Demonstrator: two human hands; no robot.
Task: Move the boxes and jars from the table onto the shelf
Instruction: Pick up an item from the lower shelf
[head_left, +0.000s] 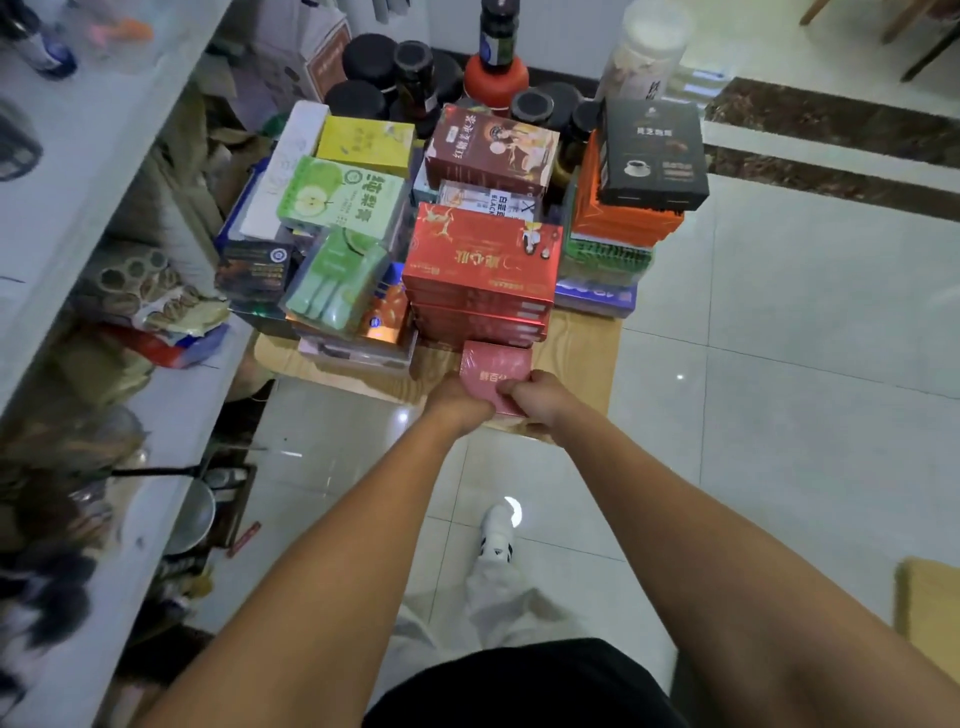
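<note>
Shelf (78, 156): off to the left, so the person should swing that way.
Left hand (460, 402): fingers curled on the small red box (496, 369), near-left corner.
Small red box: at the table (587, 358) near edge, just before the red stack (480, 260); best lifted level.
Right hand (537, 397): pinches the near-right corner, and an even grip should stop twisting.

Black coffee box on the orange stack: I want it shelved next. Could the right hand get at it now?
Likely not yet: the right hand and left hand both grip the small red box. Otherwise the black coffee box lies topmost, nothing over it.
</note>
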